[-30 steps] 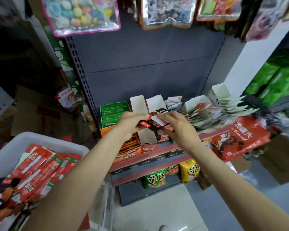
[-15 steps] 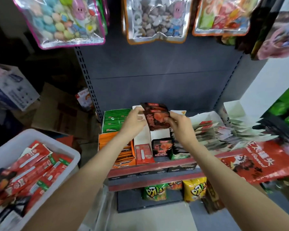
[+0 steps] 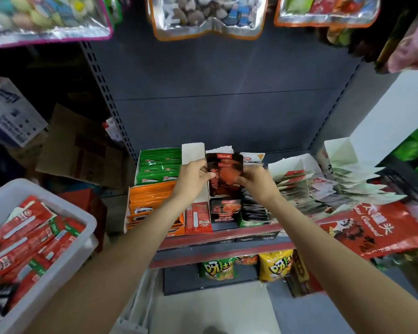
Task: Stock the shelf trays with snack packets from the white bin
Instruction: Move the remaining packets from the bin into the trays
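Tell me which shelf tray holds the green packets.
The back-left tray, just left of the left hand. Its packets are green; the tray in front of it holds orange ones, and the others hold dark or pale packets.

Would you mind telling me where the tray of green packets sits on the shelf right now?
In the head view, the tray of green packets sits at the shelf's back left, directly behind the orange packets and just left of the left hand.

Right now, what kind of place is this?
Most likely a small snack shop aisle: a metal shelf of packet-filled display trays, hanging candy bags above, and a white restocking bin.
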{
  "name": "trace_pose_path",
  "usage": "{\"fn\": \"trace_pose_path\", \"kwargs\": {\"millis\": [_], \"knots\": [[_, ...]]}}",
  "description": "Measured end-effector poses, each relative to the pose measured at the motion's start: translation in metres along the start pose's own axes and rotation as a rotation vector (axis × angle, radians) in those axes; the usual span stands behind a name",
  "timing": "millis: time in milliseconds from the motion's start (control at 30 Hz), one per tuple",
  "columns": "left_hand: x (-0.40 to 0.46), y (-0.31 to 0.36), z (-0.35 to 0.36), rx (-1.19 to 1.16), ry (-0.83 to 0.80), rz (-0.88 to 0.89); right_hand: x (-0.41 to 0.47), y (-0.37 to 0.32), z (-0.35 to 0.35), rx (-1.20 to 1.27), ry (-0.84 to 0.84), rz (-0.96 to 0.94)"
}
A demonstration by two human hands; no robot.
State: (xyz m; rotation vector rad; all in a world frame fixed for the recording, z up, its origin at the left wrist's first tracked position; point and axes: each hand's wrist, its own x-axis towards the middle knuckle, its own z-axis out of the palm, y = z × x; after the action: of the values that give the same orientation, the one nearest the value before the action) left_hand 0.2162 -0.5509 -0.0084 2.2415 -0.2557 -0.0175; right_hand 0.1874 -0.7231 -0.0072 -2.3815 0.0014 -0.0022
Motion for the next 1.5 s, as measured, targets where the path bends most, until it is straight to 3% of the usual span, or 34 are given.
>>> {"fn": "trace_pose_path", "kwargs": {"millis": [167, 267, 467, 633, 733, 867, 933, 1167, 1500], "knots": [[0.000, -0.013, 0.013, 0.054, -0.073, -0.047, -0.001, 0.000, 0.000, 0.023, 0.053, -0.092], [0.004, -0.015, 0.013, 0.092, -0.112, -0.077, 0.005, -0.001, 0.000, -0.101, 0.044, -0.141], [0.001, -0.014, 0.005, 0.139, -0.067, 0.034, 0.020, -0.006, -0.007, -0.182, -0.046, -0.101], [0.003, -0.019, 0.015, 0.313, -0.270, 0.055, 0.017, 0.006, 0.004, -0.259, -0.131, -0.120], [0.007, -0.019, 0.017, 0.336, -0.309, 0.028, 0.017, 0.008, 0.009, -0.369, -0.105, -0.176], [0.005, -0.021, 0.015, 0.263, -0.219, 0.086, 0.023, 0.010, 0.011, -0.505, -0.297, -0.154], [0.005, -0.024, 0.015, 0.308, -0.267, 0.091, 0.025, 0.012, 0.015, -0.526, -0.362, -0.163], [0.000, -0.026, 0.013, 0.289, -0.319, 0.042, 0.023, 0.009, 0.013, -0.487, -0.420, -0.145], [-0.056, -0.039, -0.061, 0.122, 0.042, 0.031, -0.007, -0.069, 0.040, -0.270, -0.267, -0.280]]}}
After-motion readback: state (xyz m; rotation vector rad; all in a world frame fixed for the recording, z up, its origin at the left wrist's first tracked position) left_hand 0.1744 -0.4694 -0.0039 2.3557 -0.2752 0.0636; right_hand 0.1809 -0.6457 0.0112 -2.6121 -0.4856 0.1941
